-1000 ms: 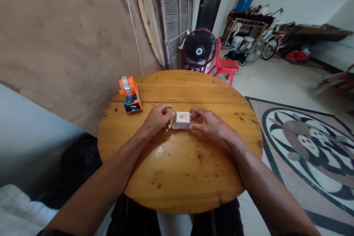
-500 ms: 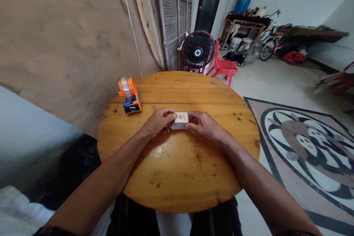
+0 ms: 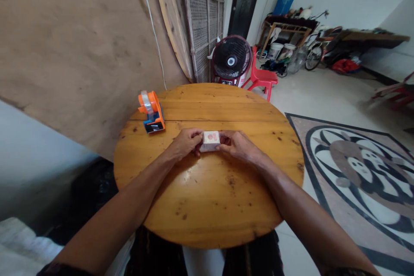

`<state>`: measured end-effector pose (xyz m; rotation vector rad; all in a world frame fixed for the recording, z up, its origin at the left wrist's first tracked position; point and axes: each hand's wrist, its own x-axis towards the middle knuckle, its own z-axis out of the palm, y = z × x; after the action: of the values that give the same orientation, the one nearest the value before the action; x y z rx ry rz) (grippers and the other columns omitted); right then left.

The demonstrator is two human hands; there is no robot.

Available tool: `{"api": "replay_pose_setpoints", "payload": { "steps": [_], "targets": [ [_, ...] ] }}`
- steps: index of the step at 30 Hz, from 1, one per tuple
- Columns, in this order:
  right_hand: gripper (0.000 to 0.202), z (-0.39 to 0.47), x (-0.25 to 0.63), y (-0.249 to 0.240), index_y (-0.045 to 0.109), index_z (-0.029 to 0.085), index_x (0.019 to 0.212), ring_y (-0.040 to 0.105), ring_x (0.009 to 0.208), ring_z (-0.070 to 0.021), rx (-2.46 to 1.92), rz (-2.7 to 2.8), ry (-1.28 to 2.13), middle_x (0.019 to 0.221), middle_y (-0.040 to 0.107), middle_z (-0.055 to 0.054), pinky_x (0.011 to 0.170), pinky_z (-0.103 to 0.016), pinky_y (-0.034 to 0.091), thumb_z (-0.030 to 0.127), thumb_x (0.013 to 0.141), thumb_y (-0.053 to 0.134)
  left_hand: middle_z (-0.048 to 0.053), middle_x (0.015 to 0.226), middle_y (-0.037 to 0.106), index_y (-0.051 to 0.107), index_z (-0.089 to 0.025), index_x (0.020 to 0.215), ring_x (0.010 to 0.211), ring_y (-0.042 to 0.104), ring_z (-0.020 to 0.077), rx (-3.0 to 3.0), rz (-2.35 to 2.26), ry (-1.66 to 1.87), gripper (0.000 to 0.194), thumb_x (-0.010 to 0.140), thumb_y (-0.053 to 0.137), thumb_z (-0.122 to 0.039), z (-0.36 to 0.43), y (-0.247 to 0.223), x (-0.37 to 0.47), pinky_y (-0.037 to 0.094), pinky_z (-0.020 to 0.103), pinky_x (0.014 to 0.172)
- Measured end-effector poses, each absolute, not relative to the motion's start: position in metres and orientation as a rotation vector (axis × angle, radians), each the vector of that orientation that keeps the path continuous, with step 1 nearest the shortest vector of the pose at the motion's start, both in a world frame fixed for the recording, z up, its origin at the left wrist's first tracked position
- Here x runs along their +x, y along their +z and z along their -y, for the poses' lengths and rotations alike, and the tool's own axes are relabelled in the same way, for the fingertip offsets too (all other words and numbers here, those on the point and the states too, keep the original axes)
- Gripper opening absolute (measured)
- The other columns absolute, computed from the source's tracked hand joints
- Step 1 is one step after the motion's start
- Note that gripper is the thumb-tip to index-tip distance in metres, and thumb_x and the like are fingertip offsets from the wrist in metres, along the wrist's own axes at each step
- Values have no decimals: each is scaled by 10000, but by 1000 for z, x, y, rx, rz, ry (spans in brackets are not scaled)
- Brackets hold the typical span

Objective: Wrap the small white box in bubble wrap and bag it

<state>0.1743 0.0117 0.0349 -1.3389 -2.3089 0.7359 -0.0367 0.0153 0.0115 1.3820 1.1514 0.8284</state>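
Observation:
A small white box [image 3: 211,139] with a red mark on its top sits near the middle of the round wooden table [image 3: 207,207]. My left hand [image 3: 187,142] grips its left side, thumb at the near left edge and fingers curled behind. On the right side my right hand [image 3: 237,145] holds the box between thumb and fingers. Some fingertips of both hands are hidden. An orange and blue tape dispenser [image 3: 152,112] with a roll of clear tape stands at the table's left edge.
Behind the table are a dark fan [image 3: 232,58] and a red plastic chair [image 3: 263,75]. A brown board leans along the left. Farther back at the right stand a bicycle [image 3: 314,57] and a cluttered side table. A panda-patterned floor panel [image 3: 362,168] lies at the right.
My left thumb has slipped back from the box's top to its left edge, leaving more of the top visible. The box has shifted very slightly left.

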Motion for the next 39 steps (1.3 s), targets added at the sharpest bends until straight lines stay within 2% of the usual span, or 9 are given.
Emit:
{"api": "replay_pose_setpoints", "payload": {
  "steps": [9, 13, 16, 19, 23, 26, 28, 35, 39],
  "targets": [
    [273, -12, 176, 38, 684, 194, 986, 602, 704, -164, -1368, 2339, 615, 818, 702, -29, 645, -267, 410, 354, 764, 677, -10, 614, 595, 655, -101, 977, 412, 509, 73, 1416, -1101, 826, 248, 830, 516, -244, -12, 16, -36, 468, 197, 429],
    [382, -16, 180, 36, 651, 192, 1080, 604, 714, -173, -1378, 2389, 754, 837, 695, -37, 649, -277, 422, 412, 770, 675, -35, 567, 560, 625, -93, 1068, 405, 485, 81, 1431, -1146, 814, 324, 778, 506, -173, -14, 16, -35, 420, 189, 401],
    [571, -18, 188, 36, 595, 187, 1210, 611, 819, -194, -1375, 2373, 750, 963, 687, -67, 727, -303, 438, 468, 727, 713, -60, 549, 523, 567, -74, 1142, 403, 465, 73, 1390, -1238, 921, 426, 724, 524, -139, -13, 19, -39, 387, 180, 404],
    [697, -19, 194, 37, 522, 167, 1306, 602, 841, -192, -1420, 2357, 764, 998, 668, -74, 735, -300, 436, 464, 710, 728, -58, 596, 525, 527, -69, 1185, 406, 452, 63, 1367, -1170, 879, 497, 700, 549, -176, -13, 22, -47, 375, 184, 408],
    [551, -18, 192, 39, 584, 170, 1196, 575, 741, -156, -1400, 2421, 800, 872, 657, -30, 668, -263, 406, 410, 720, 725, -44, 695, 560, 497, -126, 1217, 432, 488, 63, 1458, -975, 608, 552, 690, 620, -235, -13, 24, -55, 375, 184, 396],
    [313, -16, 185, 40, 635, 177, 998, 553, 699, -137, -1337, 2449, 793, 805, 648, -8, 635, -245, 378, 374, 760, 686, -50, 692, 557, 528, -148, 1124, 424, 489, 53, 1567, -934, 504, 414, 731, 619, -242, -13, 24, -55, 378, 176, 407],
    [236, -14, 181, 39, 637, 176, 952, 551, 696, -133, -1317, 2440, 789, 798, 653, -4, 628, -239, 368, 333, 777, 664, -51, 678, 552, 531, -150, 1075, 432, 497, 56, 1579, -913, 482, 341, 761, 604, -262, -14, 24, -54, 394, 179, 425],
    [219, -11, 176, 39, 650, 173, 977, 568, 711, -140, -1313, 2404, 779, 843, 684, -26, 639, -244, 374, 292, 793, 640, -50, 688, 545, 541, -150, 1034, 451, 496, 57, 1578, -880, 494, 307, 768, 611, -285, -14, 23, -53, 410, 185, 438],
    [385, -15, 184, 37, 629, 184, 1093, 571, 706, -145, -1320, 2403, 805, 830, 674, -21, 638, -251, 384, 386, 771, 684, -34, 723, 570, 538, -156, 1150, 474, 517, 61, 1558, -903, 505, 425, 745, 618, -256, -16, 19, -56, 399, 176, 430]
  ]
}}
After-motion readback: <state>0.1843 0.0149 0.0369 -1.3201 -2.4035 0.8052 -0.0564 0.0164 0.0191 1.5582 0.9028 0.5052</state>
